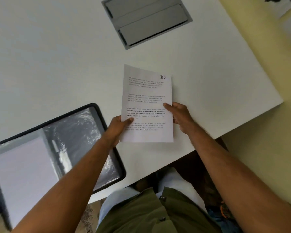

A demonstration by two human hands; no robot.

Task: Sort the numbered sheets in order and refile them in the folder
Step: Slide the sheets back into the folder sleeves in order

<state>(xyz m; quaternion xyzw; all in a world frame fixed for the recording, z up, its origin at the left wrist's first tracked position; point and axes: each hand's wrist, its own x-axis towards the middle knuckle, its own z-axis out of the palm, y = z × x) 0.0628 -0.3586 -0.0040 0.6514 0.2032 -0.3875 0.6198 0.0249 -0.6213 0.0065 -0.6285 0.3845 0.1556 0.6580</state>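
An open black-edged folder with shiny clear plastic pockets (pixel 45 148) lies at about 8 o'clock on the white table (pixel 49 64). Just past it, the left hand (pixel 118 127) pinches the left edge of the white printed sheets marked 10 (pixel 147 105) in the middle, thumb on top. The right hand (pixel 180 117) grips their right edge, and a grey metal hatch (pixel 146 21) sits at 12 o'clock.

The white table (pixel 57 64) carries an open folder (pixel 84 132) with clear plastic sleeves at its near left edge. A grey hatch (pixel 146 22) is set flat into the far part.
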